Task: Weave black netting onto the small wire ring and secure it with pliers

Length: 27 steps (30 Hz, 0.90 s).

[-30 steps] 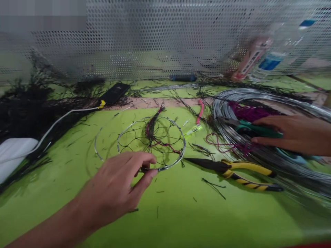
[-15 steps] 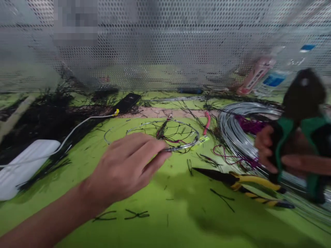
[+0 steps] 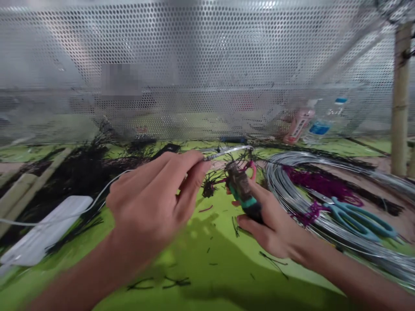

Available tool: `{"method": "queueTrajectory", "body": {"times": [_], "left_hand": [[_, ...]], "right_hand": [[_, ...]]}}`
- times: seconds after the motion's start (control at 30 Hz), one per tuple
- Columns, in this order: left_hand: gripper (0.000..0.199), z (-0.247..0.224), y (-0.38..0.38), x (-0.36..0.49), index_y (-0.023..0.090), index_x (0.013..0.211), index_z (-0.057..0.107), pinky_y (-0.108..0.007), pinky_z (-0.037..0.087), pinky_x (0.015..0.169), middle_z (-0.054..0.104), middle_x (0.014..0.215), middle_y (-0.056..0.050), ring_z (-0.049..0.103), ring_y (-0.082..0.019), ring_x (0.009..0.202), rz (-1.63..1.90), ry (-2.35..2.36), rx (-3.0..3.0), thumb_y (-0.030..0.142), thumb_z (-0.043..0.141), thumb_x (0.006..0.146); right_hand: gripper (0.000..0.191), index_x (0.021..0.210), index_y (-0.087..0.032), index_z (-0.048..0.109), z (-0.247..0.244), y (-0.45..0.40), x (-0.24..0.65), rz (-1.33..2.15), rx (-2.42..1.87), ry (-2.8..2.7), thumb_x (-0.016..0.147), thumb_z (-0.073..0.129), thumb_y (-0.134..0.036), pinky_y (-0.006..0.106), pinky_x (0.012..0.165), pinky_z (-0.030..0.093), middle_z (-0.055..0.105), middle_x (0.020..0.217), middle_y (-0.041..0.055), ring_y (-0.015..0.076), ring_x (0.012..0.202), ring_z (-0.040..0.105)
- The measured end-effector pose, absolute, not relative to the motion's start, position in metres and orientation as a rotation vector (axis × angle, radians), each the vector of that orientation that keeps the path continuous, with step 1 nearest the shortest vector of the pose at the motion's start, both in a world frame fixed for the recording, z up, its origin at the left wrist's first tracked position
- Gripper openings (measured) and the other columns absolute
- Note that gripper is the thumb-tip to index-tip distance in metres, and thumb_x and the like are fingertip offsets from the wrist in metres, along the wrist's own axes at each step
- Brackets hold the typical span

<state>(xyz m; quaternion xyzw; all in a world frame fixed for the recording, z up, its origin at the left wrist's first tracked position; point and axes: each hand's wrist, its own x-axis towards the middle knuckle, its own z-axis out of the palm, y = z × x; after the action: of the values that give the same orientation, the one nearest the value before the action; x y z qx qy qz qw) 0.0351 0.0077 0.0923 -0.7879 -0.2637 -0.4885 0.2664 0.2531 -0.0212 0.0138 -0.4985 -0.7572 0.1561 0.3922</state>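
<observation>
1. Landmark: a large coil of silver wire [image 3: 275, 179] lying on a bright green tabletop [image 3: 233, 268].
2. Left of the coil, the left hand [image 3: 158, 190] pinches the rim of a thin metal ring [image 3: 235, 149] between thumb and forefinger.
3. The ring, also left of the coil, is seen nearly edge-on; knotted dark netting [image 3: 209, 188] shows below its rim.
4. Between that netting and the coil, the right hand [image 3: 272, 220] has its fingers curled around green-and-black pliers [image 3: 242, 185], their dark head pointing toward the ring. Whether the pliers' jaws touch the netting, I cannot tell.
5. Within and across the coil: purple cord [image 3: 324, 183] and blue-handled scissors [image 3: 359, 220].
6. Behind the coil: a pink bottle [image 3: 298, 125], a clear bottle [image 3: 320, 126] and a perforated metal screen [image 3: 207, 56].
7. Far left of the coil: a white slab-shaped device [image 3: 48, 231] beside dark strands [image 3: 97, 172].
</observation>
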Motion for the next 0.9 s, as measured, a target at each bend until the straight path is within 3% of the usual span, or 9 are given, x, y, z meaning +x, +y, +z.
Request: {"method": "queueTrajectory", "body": {"times": [0.2, 0.37, 0.9], "left_hand": [[0.009, 0.099, 0.002, 0.037, 0.017, 0.09, 0.068, -0.02, 0.048, 0.058, 0.074, 0.074, 0.004, 0.065, -0.007, 0.06, -1.388, -0.814, -2.193, 0.02, 0.065, 0.097], [0.008, 0.101, -0.002, 0.032, 0.019, 0.094, 0.067, -0.023, 0.047, 0.056, 0.072, 0.073, 0.005, 0.066, -0.009, 0.06, -1.36, -0.789, -2.213, 0.019, 0.061, 0.099], [0.009, 0.106, -0.006, 0.02, 0.014, 0.097, 0.067, -0.017, 0.051, 0.067, 0.07, 0.079, 0.003, 0.065, -0.006, 0.067, -1.344, -0.727, -2.308, 0.012, 0.058, 0.098]], "right_hand": [[0.023, 0.093, -0.022, 0.04, 0.02, -0.009, 0.24, 0.246, -1.202, -2.001, 0.075, 0.054, -0.026, 0.037, 0.059, 0.038, 0.051, 0.088, 0.005, 0.0208, 0.071, 0.046], [0.021, 0.084, -0.024, 0.032, 0.024, 0.001, 0.23, 0.15, -1.171, -1.988, 0.075, 0.05, -0.029, 0.032, 0.053, 0.03, 0.043, 0.075, 0.0003, 0.0182, 0.062, 0.04], [0.02, 0.088, -0.019, 0.045, 0.022, 0.018, 0.225, 0.044, -1.088, -2.043, 0.076, 0.049, -0.035, 0.035, 0.056, 0.035, 0.056, 0.076, 0.0076, 0.0217, 0.064, 0.049]]}}
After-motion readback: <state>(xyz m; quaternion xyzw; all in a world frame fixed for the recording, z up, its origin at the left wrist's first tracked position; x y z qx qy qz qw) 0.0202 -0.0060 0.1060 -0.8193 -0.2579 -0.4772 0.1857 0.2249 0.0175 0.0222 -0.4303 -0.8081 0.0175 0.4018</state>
